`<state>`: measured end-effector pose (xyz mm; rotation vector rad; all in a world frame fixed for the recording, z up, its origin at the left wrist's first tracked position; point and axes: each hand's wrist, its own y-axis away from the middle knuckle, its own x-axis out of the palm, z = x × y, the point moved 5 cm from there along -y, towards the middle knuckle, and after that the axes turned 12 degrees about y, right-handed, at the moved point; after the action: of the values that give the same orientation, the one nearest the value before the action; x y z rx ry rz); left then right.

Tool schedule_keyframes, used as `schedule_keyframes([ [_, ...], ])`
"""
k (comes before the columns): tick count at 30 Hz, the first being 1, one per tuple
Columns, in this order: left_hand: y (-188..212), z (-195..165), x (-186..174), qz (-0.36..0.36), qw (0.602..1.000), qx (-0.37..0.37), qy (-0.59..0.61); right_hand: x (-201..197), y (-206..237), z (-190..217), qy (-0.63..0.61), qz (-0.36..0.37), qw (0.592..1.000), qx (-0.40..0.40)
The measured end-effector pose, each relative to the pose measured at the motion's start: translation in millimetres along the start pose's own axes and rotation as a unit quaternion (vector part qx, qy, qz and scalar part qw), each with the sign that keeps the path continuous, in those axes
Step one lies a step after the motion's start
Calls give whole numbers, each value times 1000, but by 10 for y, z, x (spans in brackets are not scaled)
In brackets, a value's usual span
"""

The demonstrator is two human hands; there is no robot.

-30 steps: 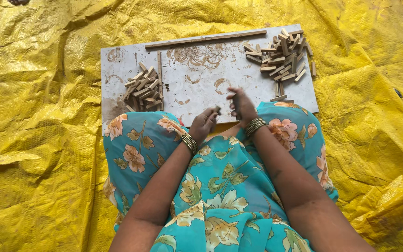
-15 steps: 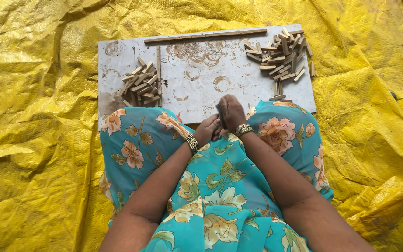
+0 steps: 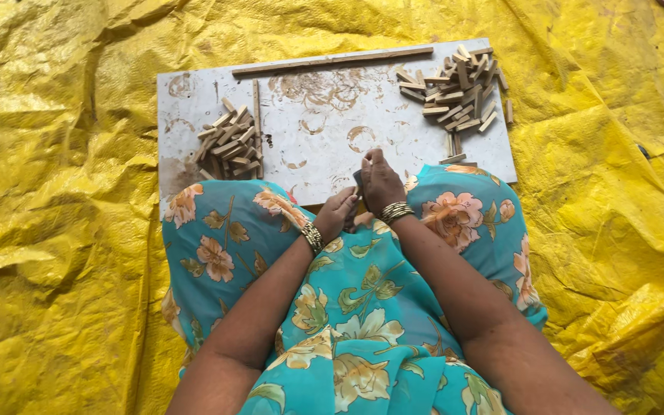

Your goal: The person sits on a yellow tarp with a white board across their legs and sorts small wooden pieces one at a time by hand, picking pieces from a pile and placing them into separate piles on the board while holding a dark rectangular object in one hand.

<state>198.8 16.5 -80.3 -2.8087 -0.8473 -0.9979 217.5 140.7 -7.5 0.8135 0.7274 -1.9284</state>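
**Hands meeting over a small dark piece at the board's near edge**

The left hand [image 3: 337, 214] and right hand [image 3: 380, 181] are coming together just above the lap, pinching a small dark piece [image 3: 358, 181] between them — each grip is narrow, closing on it. The piece is sitting at the near edge of the white board [image 3: 324, 146]. Wooden sticks are lying in a left pile [image 3: 230, 142] and a far-right pile [image 3: 457, 88] — all on a yellow tarp [image 3: 55, 192].

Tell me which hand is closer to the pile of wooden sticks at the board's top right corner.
Right. The right hand sits below-left of that pile; the left hand is lower and farther left.
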Motion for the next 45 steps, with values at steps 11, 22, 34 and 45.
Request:
schedule_keyframes([
  [11, -25, -166, -22, -97, 980, 29, -171, -27, -183, -353, -123, -64, 985, 106],
  [22, 6, -207, -2, -99, 875, 114, -461, -48, -50, -6, 9, -16, 1000, -20],
  [34, -2, -265, -35, -162, 858, 92, -478, -79, -171, -207, -117, -56, 991, 39],
  [45, 66, -304, -2, -195, 829, 195, -486, 52, -171, -212, 82, 4, 995, 58],
])
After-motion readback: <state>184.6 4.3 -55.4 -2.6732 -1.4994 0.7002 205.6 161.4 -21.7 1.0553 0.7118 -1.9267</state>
